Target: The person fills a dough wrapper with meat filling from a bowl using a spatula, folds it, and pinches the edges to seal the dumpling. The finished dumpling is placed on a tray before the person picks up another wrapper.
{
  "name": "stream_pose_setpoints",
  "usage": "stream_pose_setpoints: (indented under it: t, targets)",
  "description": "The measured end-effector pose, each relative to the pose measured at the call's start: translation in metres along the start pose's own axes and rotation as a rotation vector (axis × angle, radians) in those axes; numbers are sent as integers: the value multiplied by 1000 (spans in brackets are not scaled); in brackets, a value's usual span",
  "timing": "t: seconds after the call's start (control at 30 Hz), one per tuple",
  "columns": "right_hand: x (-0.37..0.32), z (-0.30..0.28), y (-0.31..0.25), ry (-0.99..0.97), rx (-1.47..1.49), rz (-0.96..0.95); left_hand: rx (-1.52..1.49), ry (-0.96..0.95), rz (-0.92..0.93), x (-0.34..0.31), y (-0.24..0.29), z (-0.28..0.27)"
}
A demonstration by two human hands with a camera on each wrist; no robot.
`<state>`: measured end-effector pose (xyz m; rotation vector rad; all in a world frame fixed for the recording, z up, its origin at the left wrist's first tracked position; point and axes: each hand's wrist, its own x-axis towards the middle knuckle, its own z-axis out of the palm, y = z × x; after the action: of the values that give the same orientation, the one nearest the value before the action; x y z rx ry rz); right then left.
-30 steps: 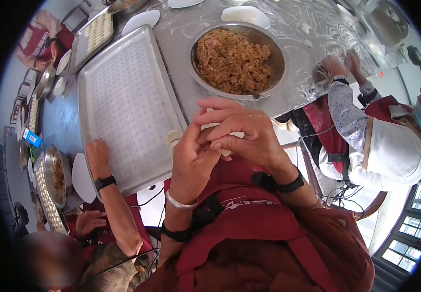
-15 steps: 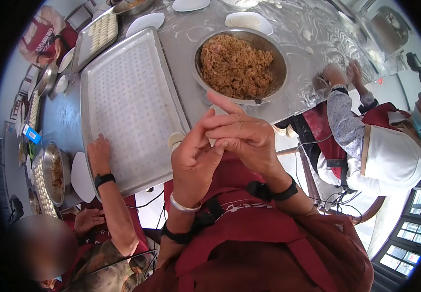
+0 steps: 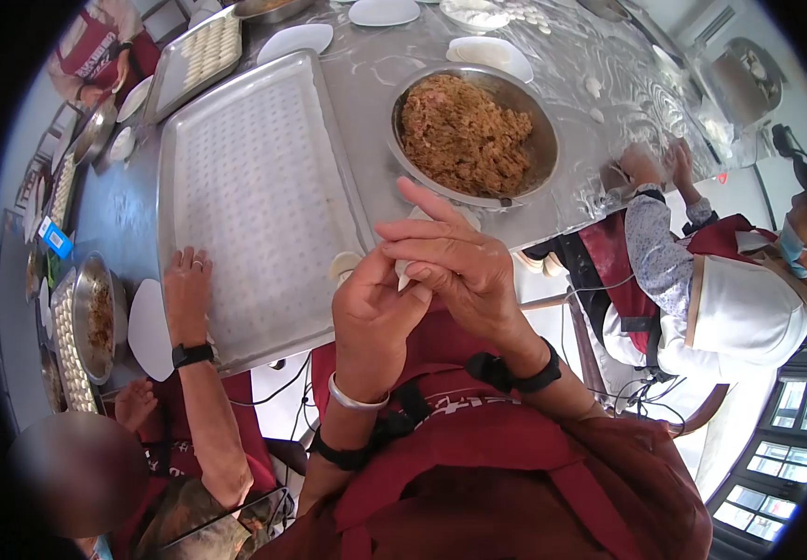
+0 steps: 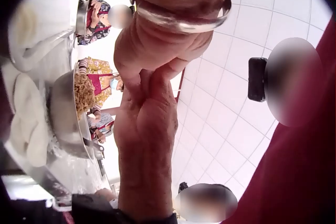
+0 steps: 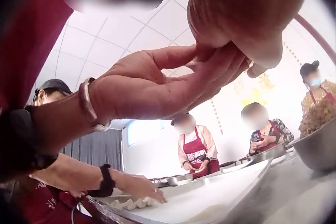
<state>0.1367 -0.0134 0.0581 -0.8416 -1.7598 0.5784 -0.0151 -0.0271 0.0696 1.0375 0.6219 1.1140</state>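
Both hands are together in front of the apron, close to the tray's near right corner. Between the thumbs shows a pale bit of dough, a dumpling (image 3: 404,273) mostly hidden by the fingers. My left hand (image 3: 375,313) cups it from the left, thumb against it. From the other side my right hand (image 3: 469,280) pinches the dough, its index finger stretched forward. In the left wrist view the right hand (image 4: 147,124) meets the left fingers. A pale dough piece (image 3: 344,266) lies at the tray edge, beside the left hand.
A large lined metal tray (image 3: 259,196) lies left, with another person's hand (image 3: 189,285) on its edge. A steel bowl of brown filling (image 3: 469,135) stands ahead, before a plate of wrappers (image 3: 489,56). Another tray of dumplings (image 3: 209,54) is farther back. A masked person sits right.
The right fingers have shifted over the left, and a pale tip of dough shows more between the thumbs. The head view has moved slightly. The neighbour's hand on the tray has spread its fingers.
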Motion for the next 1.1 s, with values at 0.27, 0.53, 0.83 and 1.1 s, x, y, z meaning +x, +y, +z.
stream_pose_setpoints:
  t: [0.27,0.53,0.83,1.1]
  targets:
    - [10,27,-15,169,-41,2,-676,19,-47,-9,-1,-23]
    - [14,32,-22,88,-78,16,-599,27,-94,-13,-1,-28]
    - [2,38,-18,277,147,119,-730,-12,-60,-13,-3,-26]
    - [2,33,-19,267,68,116,-708,-43,-95,-13,-11,-26]
